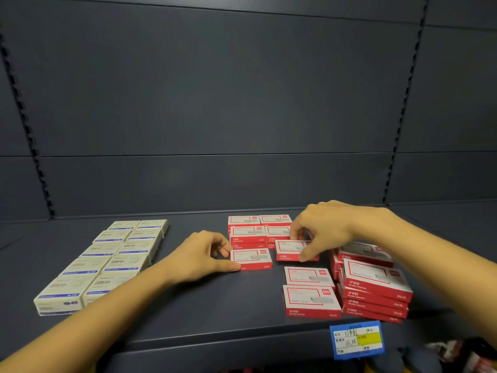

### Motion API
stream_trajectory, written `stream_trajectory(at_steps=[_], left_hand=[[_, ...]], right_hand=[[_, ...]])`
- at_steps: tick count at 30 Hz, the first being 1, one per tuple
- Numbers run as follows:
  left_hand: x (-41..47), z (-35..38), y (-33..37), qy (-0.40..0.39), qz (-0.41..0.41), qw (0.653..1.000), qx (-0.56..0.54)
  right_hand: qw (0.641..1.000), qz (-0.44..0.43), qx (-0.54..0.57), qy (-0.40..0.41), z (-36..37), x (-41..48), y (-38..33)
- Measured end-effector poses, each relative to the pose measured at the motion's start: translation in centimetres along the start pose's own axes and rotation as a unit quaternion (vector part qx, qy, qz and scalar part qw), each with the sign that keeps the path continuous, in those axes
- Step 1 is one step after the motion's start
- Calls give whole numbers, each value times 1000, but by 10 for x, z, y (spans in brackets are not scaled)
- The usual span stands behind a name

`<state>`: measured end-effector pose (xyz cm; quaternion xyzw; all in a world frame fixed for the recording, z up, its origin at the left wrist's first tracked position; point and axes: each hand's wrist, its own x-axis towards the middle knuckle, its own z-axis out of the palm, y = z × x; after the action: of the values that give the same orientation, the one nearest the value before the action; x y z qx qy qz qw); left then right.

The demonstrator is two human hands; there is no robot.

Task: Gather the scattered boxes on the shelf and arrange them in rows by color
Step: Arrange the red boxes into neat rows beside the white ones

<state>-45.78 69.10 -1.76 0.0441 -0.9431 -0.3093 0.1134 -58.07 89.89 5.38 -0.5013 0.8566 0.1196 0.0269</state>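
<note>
Dark shelf (188,305) panels back the work; white boxes (107,259) stand ranked at centre left; red rows (258,230) are half built at centre. Your left hand (199,257) pinches one red box (251,259) by its end; your right hand (322,227) grips a second red box (294,250) from above. Next, seat both flush against the rows; the loose red pile (373,284) at lower right crowds your right wrist.

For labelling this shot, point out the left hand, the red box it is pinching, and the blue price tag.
left hand (201,254): head view, back of the hand.
red box (252,258): head view, middle of its top face.
blue price tag (345,341): head view, its white left panel.
</note>
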Motion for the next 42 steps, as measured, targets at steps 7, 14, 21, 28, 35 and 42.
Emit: stream_trajectory(at_steps=[7,14,21,28,35,42], left_hand=[[4,5,-2,20,-16,1000,14],[3,11,-1,74,-14,995,70],[-29,29,36,29,115,993,-14],[-28,53,56,8,135,987,90],[-38,28,42,14,144,988,44],[-38,-5,18,95,128,984,81]], right_hand=[[999,-11,-53,3,13,15,-3],[997,-24,-50,51,12,13,-5],[996,-30,79,32,-3,-18,5],[993,-26,112,-28,-2,-27,3],[995,-21,78,-66,1,-26,-3],[996,-28,-23,-75,5,-17,-13]])
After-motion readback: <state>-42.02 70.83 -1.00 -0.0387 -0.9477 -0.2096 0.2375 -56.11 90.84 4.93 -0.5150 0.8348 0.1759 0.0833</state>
